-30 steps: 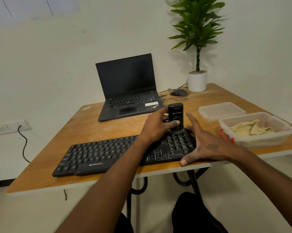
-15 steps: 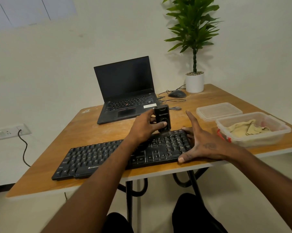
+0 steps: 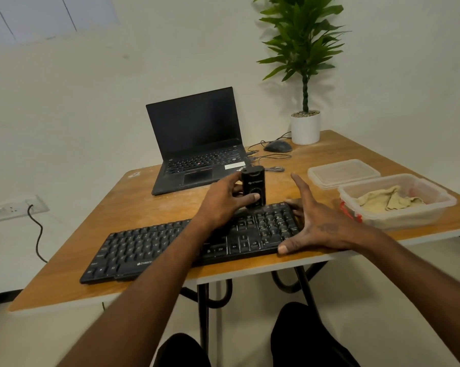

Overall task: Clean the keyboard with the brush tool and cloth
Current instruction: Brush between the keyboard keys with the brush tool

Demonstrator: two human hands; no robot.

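The long black plastic keyboard lies along the near table edge. The upright black brush tool is gripped by the left hand over the far-right keys; the right hand, fingers spread, steadies the keyboard's right end. Short, light strokes between key rows are advised, with the keyboard kept pinned.

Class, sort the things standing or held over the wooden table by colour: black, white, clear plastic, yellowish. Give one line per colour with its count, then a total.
Black: 4, the keyboard, laptop, mouse, brush tool
White: 1, the plant pot
Clear plastic: 2, the container, lid
Yellowish: 1, the cloth
Total: 8
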